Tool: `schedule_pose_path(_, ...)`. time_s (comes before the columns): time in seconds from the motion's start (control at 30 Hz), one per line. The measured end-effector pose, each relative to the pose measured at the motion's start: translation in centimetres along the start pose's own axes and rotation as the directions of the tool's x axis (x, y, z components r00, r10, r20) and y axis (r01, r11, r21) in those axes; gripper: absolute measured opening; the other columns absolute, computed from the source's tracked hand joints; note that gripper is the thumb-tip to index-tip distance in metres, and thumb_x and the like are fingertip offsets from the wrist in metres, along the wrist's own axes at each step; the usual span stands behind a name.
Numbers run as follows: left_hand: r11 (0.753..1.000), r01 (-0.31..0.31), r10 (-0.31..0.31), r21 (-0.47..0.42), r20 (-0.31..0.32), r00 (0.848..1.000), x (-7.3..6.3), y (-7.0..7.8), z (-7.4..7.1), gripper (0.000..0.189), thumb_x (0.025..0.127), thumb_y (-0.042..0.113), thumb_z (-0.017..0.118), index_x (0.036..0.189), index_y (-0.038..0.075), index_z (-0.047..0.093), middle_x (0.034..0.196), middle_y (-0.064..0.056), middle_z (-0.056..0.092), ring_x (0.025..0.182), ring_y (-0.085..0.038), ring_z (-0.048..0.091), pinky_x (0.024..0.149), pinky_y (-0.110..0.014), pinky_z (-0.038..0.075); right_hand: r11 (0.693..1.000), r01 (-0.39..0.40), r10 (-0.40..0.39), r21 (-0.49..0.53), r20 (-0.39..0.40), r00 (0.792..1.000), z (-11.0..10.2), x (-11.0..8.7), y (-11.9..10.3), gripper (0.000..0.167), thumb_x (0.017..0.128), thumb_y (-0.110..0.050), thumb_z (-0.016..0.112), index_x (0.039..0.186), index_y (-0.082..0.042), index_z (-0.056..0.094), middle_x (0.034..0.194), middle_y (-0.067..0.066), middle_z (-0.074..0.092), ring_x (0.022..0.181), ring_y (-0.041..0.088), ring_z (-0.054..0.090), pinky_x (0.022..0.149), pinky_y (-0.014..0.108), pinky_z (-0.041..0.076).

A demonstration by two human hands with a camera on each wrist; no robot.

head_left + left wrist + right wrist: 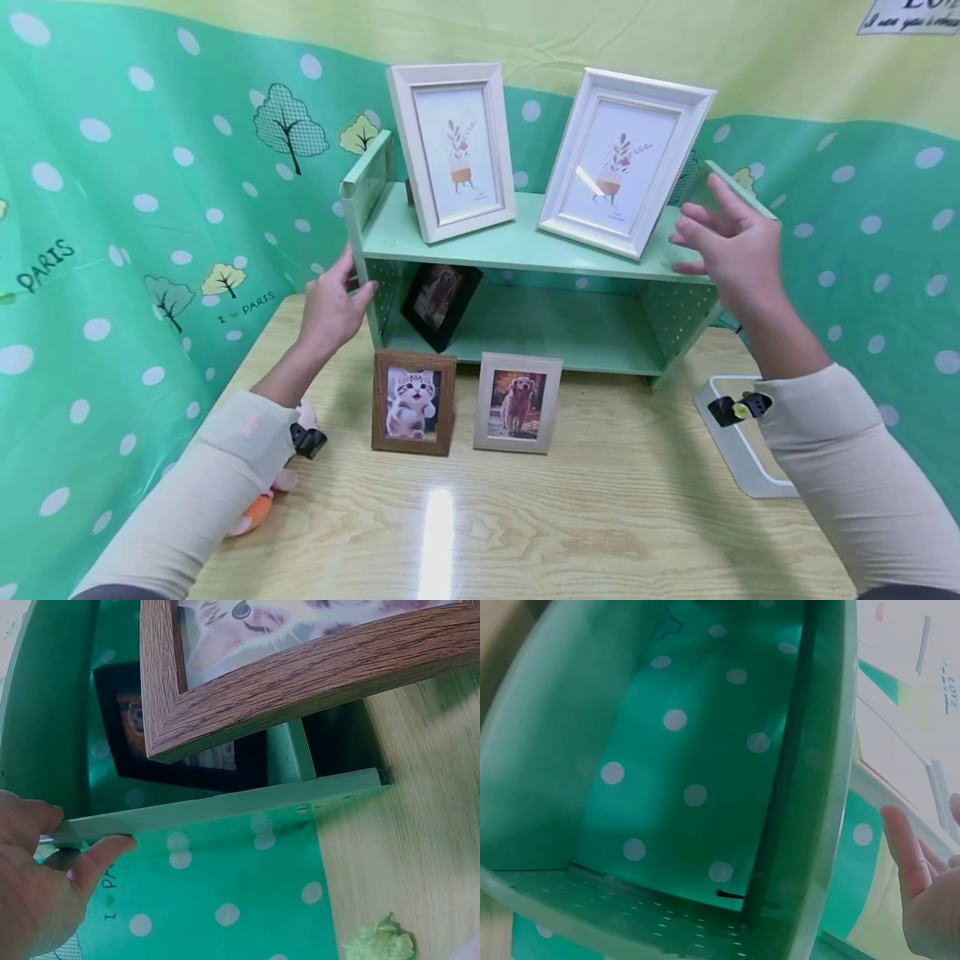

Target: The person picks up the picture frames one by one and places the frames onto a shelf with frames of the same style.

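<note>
A two-tier green shelf point(480, 255) stands at the back of the table. My left hand point(333, 307) grips its left side panel point(225, 802), thumb on the outer face in the left wrist view. My right hand point(738, 250) is at the shelf's right end with fingers spread and holds nothing. Two white picture frames with plant prints, one left point(461, 150) and one right point(626, 162), lean on the top board, both turned at an angle. A black picture frame point(441, 304) sits tilted at the lower left. On the table before the shelf stand a brown kitten frame point(414, 404) and a pale dog frame point(517, 404).
To the right, a white hollow rectangular object point(723, 454) lies on the wood-grain table point(600, 500). Part of an orange and pink soft toy point(258, 510) shows beside my left sleeve. Behind and around hangs a green polka-dot curtain point(97, 250).
</note>
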State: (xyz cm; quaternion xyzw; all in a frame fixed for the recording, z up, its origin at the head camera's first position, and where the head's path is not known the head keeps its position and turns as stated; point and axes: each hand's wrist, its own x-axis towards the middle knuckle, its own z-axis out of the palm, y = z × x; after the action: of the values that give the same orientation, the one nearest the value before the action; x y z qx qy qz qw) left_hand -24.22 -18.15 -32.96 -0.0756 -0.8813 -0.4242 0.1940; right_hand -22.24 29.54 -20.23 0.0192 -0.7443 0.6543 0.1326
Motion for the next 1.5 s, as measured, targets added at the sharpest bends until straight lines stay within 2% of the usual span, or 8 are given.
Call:
schedule_pose_path(0.13, 1.0, -0.008, 0.008, 0.013, -0.011, 1.0, 0.0, -0.2, 0.1, 0.08, 0.1, 0.008, 0.062, 0.162, 0.037, 0.021, 0.146, -0.023, 0.057, 0.122, -0.049, 0.063, 0.09, -0.057, 0.062, 0.999, 0.045, -0.046, 0.028, 0.037, 0.998, -0.2, -1.4, 1.0, 0.075, 0.09, -0.017, 0.077, 0.154, -0.033, 0.042, 0.133, 0.001, 0.071, 0.087, 0.009, 0.077, 0.062, 0.028, 0.066)
schedule_pose_path(0.23, 1.0, -0.013, 0.013, 0.013, -0.012, 1.0, 0.0, -0.2, 0.1, 0.08, 0.1, 0.008, 0.062, 0.162, 0.037, 0.021, 0.146, -0.023, 0.057, 0.122, -0.049, 0.063, 0.09, -0.057, 0.062, 0.996, 0.055, -0.06, 0.072, 0.06, 0.996, -0.4, -2.3, 1.7, 0.076, 0.09, -0.015, 0.077, 0.155, -0.029, 0.042, 0.119, -0.007, 0.076, 0.086, 0.01, 0.078, 0.062, 0.029, 0.066)
schedule_pose_path(0.47, 1.0, -0.008, 0.008, 0.008, -0.01, 1.0, 0.0, -0.1, 0.1, 0.081, 0.1, 0.008, 0.061, 0.162, 0.039, 0.02, 0.146, -0.023, 0.056, 0.123, -0.049, 0.063, 0.09, -0.056, 0.062, 0.999, 0.026, -0.03, 0.041, 0.101, 0.994, -0.2, -4.3, 3.0, 0.072, 0.091, -0.017, 0.076, 0.155, -0.028, 0.044, 0.125, -0.003, 0.075, 0.088, 0.009, 0.078, 0.063, 0.031, 0.067)
schedule_pose_path(0.73, 1.0, 0.007, -0.007, 0.009, -0.01, 1.0, 0.1, 0.0, 0.0, 0.082, 0.1, 0.008, 0.062, 0.161, 0.041, 0.02, 0.145, -0.023, 0.057, 0.123, -0.048, 0.063, 0.089, -0.055, 0.062, 0.999, 0.049, -0.047, -0.007, 0.156, 0.987, 0.9, -5.2, 4.4, 0.07, 0.094, -0.018, 0.073, 0.156, -0.025, 0.042, 0.122, -0.009, 0.075, 0.091, 0.008, 0.077, 0.066, 0.03, 0.067)
schedule_pose_path(1.0, 1.0, 0.009, -0.009, 0.004, -0.004, 1.0, 0.1, 0.0, 0.1, 0.082, 0.1, 0.007, 0.062, 0.161, 0.041, 0.02, 0.146, -0.023, 0.056, 0.122, -0.049, 0.063, 0.088, -0.054, 0.063, 0.981, 0.114, -0.083, -0.155, 0.192, 0.978, 2.1, -6.4, 6.5, 0.068, 0.097, -0.019, 0.07, 0.158, -0.02, 0.04, 0.123, -0.018, 0.072, 0.093, 0.005, 0.076, 0.068, 0.03, 0.067)
schedule_pose_path(1.2, 1.0, 0.003, -0.003, 0.0, -0.007, 1.0, 0.1, -0.1, 0.1, 0.082, 0.099, 0.007, 0.062, 0.161, 0.041, 0.021, 0.146, -0.023, 0.056, 0.123, -0.049, 0.062, 0.089, -0.055, 0.062, 0.976, 0.112, -0.066, -0.188, 0.234, 0.97, 2.9, -7.1, 8.1, 0.065, 0.098, -0.021, 0.069, 0.157, -0.025, 0.041, 0.134, -0.009, 0.07, 0.096, 0.003, 0.075, 0.072, 0.029, 0.067)
schedule_pose_path(1.5, 1.0, -0.005, 0.005, 0.01, -0.01, 1.0, 0.1, -0.1, 0.2, 0.082, 0.1, 0.008, 0.062, 0.162, 0.04, 0.02, 0.147, -0.022, 0.055, 0.122, -0.048, 0.063, 0.09, -0.055, 0.062, 0.973, 0.052, 0.012, -0.227, 0.271, 0.963, 3.9, -7.8, 11.1, 0.067, 0.098, -0.026, 0.07, 0.157, -0.026, 0.04, 0.146, 0.019, 0.058, 0.096, -0.001, 0.074, 0.074, 0.033, 0.067)
